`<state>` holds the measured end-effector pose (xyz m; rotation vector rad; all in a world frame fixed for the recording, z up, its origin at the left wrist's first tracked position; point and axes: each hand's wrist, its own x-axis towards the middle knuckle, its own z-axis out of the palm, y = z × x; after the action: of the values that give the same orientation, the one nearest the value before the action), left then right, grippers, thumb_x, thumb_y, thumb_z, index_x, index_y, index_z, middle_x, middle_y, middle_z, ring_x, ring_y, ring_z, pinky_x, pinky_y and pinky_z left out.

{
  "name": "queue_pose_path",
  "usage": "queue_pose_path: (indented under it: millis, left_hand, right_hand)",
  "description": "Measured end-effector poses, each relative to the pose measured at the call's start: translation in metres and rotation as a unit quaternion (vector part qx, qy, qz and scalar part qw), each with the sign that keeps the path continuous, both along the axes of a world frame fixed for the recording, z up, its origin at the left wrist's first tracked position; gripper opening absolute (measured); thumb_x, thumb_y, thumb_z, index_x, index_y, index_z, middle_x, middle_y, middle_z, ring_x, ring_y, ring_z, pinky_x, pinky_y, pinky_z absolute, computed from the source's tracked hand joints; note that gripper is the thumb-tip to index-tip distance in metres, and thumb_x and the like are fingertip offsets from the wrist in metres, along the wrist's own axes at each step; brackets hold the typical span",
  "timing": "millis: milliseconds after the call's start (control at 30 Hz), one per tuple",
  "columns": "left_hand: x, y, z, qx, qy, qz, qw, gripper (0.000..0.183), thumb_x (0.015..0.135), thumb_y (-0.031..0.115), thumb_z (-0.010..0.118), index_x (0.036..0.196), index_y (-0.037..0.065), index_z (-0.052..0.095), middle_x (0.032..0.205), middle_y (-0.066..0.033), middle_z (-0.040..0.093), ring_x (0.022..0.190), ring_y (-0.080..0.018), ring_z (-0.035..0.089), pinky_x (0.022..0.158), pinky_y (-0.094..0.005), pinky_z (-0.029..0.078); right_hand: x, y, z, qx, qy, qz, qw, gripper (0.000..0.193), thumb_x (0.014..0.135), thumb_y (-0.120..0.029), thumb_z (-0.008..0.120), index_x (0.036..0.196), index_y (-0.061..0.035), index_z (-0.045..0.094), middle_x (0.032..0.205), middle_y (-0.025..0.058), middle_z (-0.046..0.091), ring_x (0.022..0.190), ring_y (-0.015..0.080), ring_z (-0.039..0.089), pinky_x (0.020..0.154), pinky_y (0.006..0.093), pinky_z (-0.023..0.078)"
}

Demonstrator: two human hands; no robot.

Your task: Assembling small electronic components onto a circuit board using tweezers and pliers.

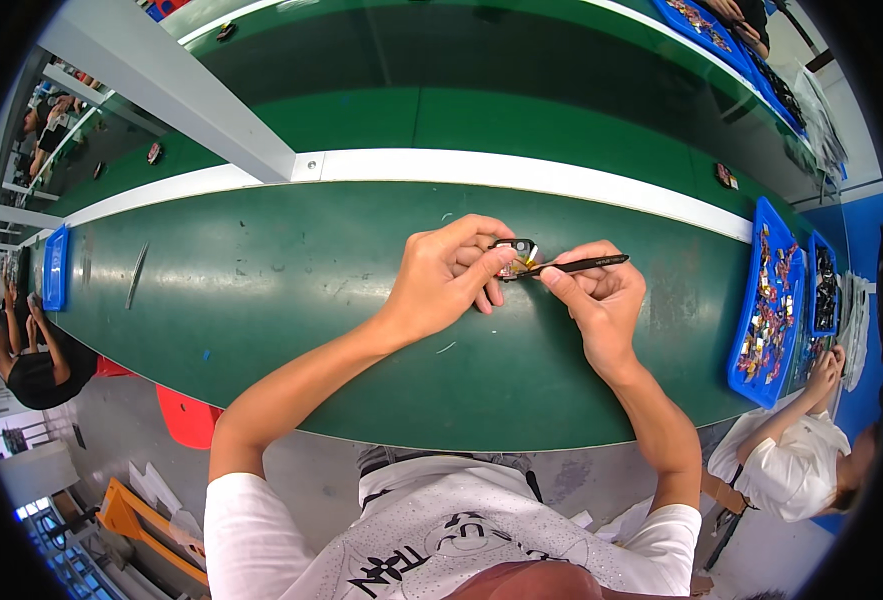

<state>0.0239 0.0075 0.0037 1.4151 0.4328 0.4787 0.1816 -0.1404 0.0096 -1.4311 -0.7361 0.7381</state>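
My left hand is closed around a small black plastic casing, held just above the green bench. Inside the casing show small parts and yellow and red bits, too fine to make out. Between the thumb and fingers of my right hand is a pair of black tweezers. Their tips reach into the casing beside my left thumb; whether they pinch anything is hidden.
Metal tweezers lie on the bench at the left. A blue tray of small wired parts stands at the right, with a smaller blue bin of black pieces beyond. Behind a white rail runs a green belt. Co-workers sit at both sides.
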Motion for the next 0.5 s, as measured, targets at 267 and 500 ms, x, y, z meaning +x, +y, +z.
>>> queue_pose_path:
  millis: [267, 500]
  left_hand:
    - [-0.003, 0.005, 0.002, -0.057, 0.004, -0.022, 0.998, 0.022, 0.103, 0.006, 0.063, 0.119, -0.009, 0.064, 0.092, -0.0165, 0.072, 0.063, -0.02, 0.071, 0.05, -0.0288, 0.058]
    - [-0.003, 0.005, 0.0, -0.062, -0.006, -0.025, 0.998, 0.023, 0.103, 0.006, 0.063, 0.118, -0.01, 0.065, 0.093, -0.0184, 0.073, 0.064, -0.0226, 0.073, 0.049, -0.0295, 0.059]
  right_hand:
    - [-0.005, -0.001, -0.007, 0.073, -0.053, -0.008, 0.996, 0.015, 0.086, 0.004, 0.081, 0.094, 0.001, 0.069, 0.073, -0.0014, 0.066, 0.054, -0.0025, 0.041, 0.048, 0.018, 0.028]
    - [-0.005, -0.001, -0.01, 0.108, -0.178, -0.018, 0.978, 0.015, 0.081, 0.003, 0.085, 0.088, -0.0007, 0.073, 0.089, 0.0083, 0.078, 0.049, -0.0009, 0.044, 0.043, 0.0191, 0.028]
